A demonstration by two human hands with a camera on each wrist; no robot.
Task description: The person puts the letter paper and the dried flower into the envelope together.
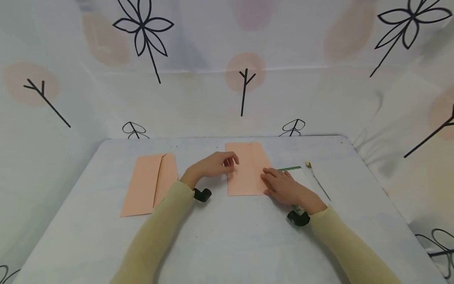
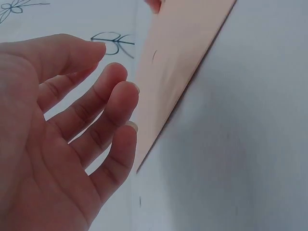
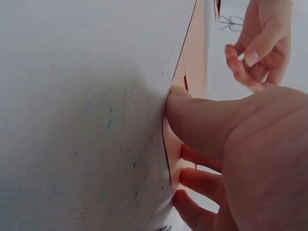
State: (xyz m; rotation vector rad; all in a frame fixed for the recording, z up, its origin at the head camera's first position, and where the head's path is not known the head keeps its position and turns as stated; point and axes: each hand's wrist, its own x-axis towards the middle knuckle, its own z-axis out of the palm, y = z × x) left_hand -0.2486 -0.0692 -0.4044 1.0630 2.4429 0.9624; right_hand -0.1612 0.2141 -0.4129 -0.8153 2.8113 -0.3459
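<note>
Makeshift craft or recording booth, table (image 1: 227, 244) under pale cloth, printed fabric backdrop (image 1: 244, 83) with flower and branch motifs draped behind and beside

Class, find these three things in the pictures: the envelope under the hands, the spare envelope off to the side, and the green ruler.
envelope under the hands (image 1: 248, 165), head view, bare middle of its face
spare envelope (image 1: 145, 185), head view, middle of its body
green ruler (image 1: 291, 169), head view, visible strip beside the right hand

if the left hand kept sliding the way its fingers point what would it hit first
Probably the peach envelope in the middle of the table: the left hand points rightward at its left edge, fingertips right at or just over it. Beyond that lies the right hand, resting on the envelope's right edge.
</note>
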